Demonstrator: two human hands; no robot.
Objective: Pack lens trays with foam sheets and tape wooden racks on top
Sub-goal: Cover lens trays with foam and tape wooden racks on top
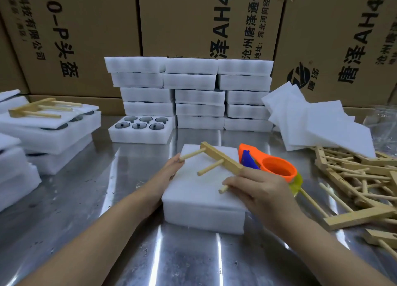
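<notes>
A white foam-covered lens tray (193, 199) lies on the steel table in front of me. Over its top I hold a wooden rack (221, 160), a bar with three dowel pegs pointing toward me. My left hand (169, 171) pinches the tip of the far-left peg at the tray's left edge. My right hand (257, 189) grips the bar's near end and the right peg. An orange tape dispenser (277, 167) with a blue blade guard sits just behind my right hand, against the tray's right edge.
An open tray with six dark lenses (140, 129) stands at centre-left before stacked foam trays (193, 92). Loose foam sheets (311, 122) and a heap of wooden racks (361, 182) lie right. Packed trays with a rack (38, 109) sit left. Cardboard boxes (193, 17) form the back wall.
</notes>
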